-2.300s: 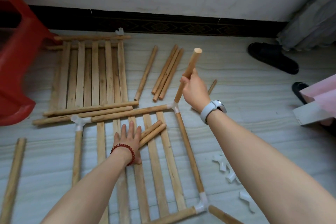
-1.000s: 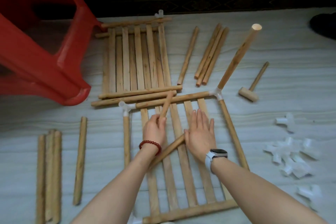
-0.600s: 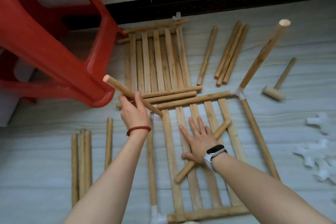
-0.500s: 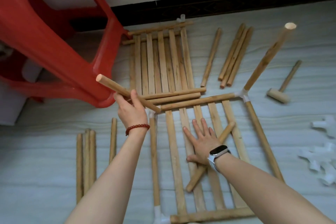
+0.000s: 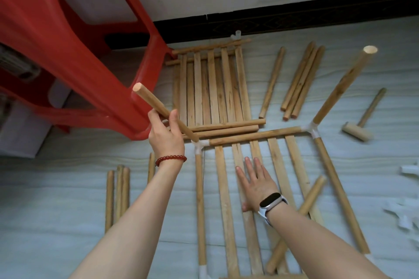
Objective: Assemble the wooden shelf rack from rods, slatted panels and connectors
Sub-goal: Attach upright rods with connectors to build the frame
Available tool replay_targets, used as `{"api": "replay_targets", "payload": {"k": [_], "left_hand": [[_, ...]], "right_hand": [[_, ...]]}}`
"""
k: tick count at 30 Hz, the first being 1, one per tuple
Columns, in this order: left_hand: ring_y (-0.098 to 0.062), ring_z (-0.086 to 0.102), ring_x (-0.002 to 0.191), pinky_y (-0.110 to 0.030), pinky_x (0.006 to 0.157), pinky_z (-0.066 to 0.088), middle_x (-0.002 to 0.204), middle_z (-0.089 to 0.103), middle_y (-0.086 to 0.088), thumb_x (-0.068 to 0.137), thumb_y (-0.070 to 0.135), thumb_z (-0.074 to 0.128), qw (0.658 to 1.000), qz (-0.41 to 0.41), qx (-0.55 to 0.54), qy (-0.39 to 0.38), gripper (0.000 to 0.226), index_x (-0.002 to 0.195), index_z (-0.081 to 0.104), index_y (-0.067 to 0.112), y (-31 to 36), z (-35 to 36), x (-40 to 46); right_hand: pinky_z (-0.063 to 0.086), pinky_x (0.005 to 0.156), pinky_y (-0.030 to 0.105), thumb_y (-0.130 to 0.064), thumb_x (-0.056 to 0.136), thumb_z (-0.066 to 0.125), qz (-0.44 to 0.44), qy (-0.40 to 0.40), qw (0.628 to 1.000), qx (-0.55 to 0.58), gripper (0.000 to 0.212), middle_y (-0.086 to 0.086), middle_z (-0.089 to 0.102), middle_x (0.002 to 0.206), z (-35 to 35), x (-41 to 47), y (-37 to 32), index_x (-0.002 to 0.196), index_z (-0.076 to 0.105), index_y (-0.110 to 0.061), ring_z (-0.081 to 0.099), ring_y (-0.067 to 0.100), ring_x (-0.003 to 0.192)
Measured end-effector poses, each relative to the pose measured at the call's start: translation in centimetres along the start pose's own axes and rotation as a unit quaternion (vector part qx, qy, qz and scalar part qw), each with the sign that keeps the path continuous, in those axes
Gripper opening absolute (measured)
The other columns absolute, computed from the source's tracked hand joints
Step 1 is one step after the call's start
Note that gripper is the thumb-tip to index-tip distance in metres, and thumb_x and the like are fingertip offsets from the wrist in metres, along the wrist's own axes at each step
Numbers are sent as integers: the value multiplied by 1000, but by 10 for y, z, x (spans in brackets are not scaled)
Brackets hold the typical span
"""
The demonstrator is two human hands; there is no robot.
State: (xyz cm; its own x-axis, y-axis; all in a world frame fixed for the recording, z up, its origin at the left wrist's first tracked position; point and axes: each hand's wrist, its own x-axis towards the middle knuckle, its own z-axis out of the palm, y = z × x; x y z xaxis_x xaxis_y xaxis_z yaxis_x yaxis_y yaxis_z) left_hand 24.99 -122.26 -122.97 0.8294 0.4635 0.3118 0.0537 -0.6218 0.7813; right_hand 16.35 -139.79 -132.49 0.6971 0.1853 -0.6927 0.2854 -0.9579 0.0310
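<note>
My left hand [image 5: 166, 133] grips a short wooden rod [image 5: 149, 99], its lower end at the white corner connector [image 5: 199, 144] of the near slatted panel [image 5: 223, 188]. My right hand [image 5: 256, 182] lies flat with straight fingers on that panel's slats. An upright rod [image 5: 344, 85] stands in the far right corner connector [image 5: 311, 130]. A loose short rod [image 5: 310, 195] lies across the slats under my right forearm. A second slatted panel [image 5: 210, 86] lies beyond.
A red plastic stool [image 5: 68, 52] stands at the left, close to my left hand. Loose rods [image 5: 301, 79] lie at the back right and several more rods [image 5: 118, 192] at the left. A wooden mallet [image 5: 360, 128] and white connectors [image 5: 408, 188] lie at the right.
My left hand picked the short rod off the panel and brought its lower end to the left corner connector. My right hand moved from the upright rod down flat onto the slats.
</note>
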Motion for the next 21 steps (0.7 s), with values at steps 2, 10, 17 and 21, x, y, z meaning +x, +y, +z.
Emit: {"api": "replay_targets", "payload": {"k": [2, 10, 17, 21], "left_hand": [[-16, 54, 79, -20, 67, 37, 87, 56, 0, 94, 27, 52, 1000, 4, 9, -6, 33, 113, 47, 0, 1, 1, 2], [-15, 52, 73, -28, 64, 38, 81, 53, 1, 94, 28, 51, 998, 20, 45, -42, 36, 115, 45, 0, 2, 5, 0], [-32, 60, 81, -31, 64, 38, 81, 55, -5, 95, 28, 49, 997, 14, 57, -55, 36, 112, 44, -4, 5, 1, -7], [-33, 59, 81, -34, 66, 43, 81, 55, -6, 96, 29, 47, 998, -15, 47, -46, 33, 108, 43, -2, 7, -2, -6]], "right_hand": [[-6, 115, 46, -56, 85, 54, -3, -6, 1000, 4, 106, 17, -30, 150, -1, 0, 0, 145, -24, -16, -25, 41, 137], [-7, 115, 50, -55, 85, 56, -1, -26, 1000, 3, 108, 16, -30, 150, -6, 3, -4, 144, -26, -15, -27, 44, 135], [-5, 115, 50, -53, 85, 56, -1, -30, 999, 14, 108, 14, -33, 149, -8, 2, -3, 144, -26, -15, -27, 44, 135], [-4, 116, 50, -52, 86, 56, -1, -30, 999, 15, 107, 12, -35, 149, -5, 2, -4, 143, -26, -14, -27, 45, 135]]}}
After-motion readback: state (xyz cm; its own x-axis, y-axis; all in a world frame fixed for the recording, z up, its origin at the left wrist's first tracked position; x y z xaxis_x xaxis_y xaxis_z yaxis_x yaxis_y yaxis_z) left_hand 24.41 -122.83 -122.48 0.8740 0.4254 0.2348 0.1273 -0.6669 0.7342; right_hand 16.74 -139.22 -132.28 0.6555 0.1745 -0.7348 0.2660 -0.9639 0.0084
